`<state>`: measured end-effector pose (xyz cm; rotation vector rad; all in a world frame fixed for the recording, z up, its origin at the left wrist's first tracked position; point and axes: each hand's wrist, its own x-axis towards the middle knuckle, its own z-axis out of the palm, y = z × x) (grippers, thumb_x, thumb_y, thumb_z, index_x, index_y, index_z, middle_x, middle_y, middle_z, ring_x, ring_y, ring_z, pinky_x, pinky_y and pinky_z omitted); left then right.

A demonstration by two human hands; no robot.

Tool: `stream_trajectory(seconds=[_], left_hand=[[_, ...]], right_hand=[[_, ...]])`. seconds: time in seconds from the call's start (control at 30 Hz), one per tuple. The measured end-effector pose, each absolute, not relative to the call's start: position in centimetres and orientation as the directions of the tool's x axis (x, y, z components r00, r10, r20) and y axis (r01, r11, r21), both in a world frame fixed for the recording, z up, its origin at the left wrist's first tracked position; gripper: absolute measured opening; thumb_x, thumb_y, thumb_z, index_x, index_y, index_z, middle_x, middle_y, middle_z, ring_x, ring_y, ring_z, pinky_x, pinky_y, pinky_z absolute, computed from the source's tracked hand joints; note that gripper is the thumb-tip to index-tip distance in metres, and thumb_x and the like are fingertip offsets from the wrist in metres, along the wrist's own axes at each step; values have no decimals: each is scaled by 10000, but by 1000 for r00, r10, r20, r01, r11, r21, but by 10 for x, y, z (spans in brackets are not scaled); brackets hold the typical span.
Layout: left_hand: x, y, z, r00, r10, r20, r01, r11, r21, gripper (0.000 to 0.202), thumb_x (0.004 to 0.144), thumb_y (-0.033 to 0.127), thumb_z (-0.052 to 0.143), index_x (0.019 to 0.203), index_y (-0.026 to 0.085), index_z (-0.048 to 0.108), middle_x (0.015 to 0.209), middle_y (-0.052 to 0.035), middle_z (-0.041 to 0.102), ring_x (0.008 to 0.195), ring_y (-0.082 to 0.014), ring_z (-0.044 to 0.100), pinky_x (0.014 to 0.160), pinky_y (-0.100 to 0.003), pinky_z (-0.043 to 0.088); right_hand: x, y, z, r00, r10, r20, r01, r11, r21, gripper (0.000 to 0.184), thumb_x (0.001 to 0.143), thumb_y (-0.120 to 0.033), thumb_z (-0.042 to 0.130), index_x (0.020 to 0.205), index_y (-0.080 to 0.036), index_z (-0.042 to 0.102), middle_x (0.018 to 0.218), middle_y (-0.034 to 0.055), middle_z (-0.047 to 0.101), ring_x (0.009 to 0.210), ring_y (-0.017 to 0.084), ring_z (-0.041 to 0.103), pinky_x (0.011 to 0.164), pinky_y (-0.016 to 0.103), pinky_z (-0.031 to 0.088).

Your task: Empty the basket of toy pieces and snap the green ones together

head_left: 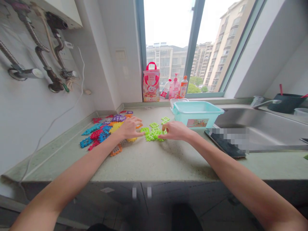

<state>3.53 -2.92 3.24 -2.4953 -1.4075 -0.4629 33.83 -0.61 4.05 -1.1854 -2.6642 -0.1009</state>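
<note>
Bright green lattice-shaped plastic building pieces [154,134] lie in a small heap on the counter, between my two hands. My left hand [130,128] is open, its fingers spread over the right edge of a mixed-colour pile of similar pieces [97,133]. The left thumb points at the green heap. At the heap's right side is my right hand [176,130], its fingers curved with a gap between thumb and forefinger. Nothing shows in its grasp, though the palm side is partly hidden. Yellow pieces [115,127] sit beside my left wrist, with an orange piece [116,150] below it.
A turquoise plastic tub [198,110] stands behind my right hand. Right of it is a steel sink [260,128], with a dark flat object [223,142], partly pixelated, at its edge. Bottles [174,88] and a pink bag [151,85] line the windowsill.
</note>
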Motion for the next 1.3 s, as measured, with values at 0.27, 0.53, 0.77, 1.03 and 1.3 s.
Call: stream_trajectory(seconds=[0.27,0.53,0.77,1.03,1.3], left_hand=[[30,-24,27,491,800,345,864,-498,-75,377,787,545,749,1022,258,815,1314,-90,712,1257,-324,605,1125,-492,422],[35,-28,30,481,803,353,870,-486,-80,338,780,538,758,905,230,818,1280,-97,739,1171,-307,666,1057,-461,491],[35,-26,29,483,795,366,864,-500,-54,286,771,510,769,807,228,799,1282,-90,743,1250,-314,642,1094,-458,484],[30,-25,27,481,789,382,859,-511,-26,307,776,520,770,854,224,801,1328,-104,722,1285,-318,623,1119,-472,457],[30,-28,28,465,801,377,871,-490,-35,305,769,521,780,882,238,805,1347,-81,711,1279,-309,615,1141,-480,429]], right_hand=[[339,-5,40,-657,728,197,741,671,-9,572,840,-783,654,976,-247,801,887,96,776,798,265,709,651,321,440],[339,-6,40,-660,720,214,733,680,-28,610,814,-781,691,1087,-244,783,967,104,775,880,281,717,690,324,463],[338,-6,37,-682,703,202,714,700,-25,577,820,-735,721,1116,-242,775,1019,113,756,922,291,710,747,336,475],[333,-6,31,-716,628,304,645,762,-55,625,848,-695,713,1244,-212,728,1130,135,744,1037,313,693,871,380,493],[329,-7,29,-745,601,289,605,792,-86,415,853,-469,752,1205,-251,743,1035,83,769,974,269,694,846,345,475]])
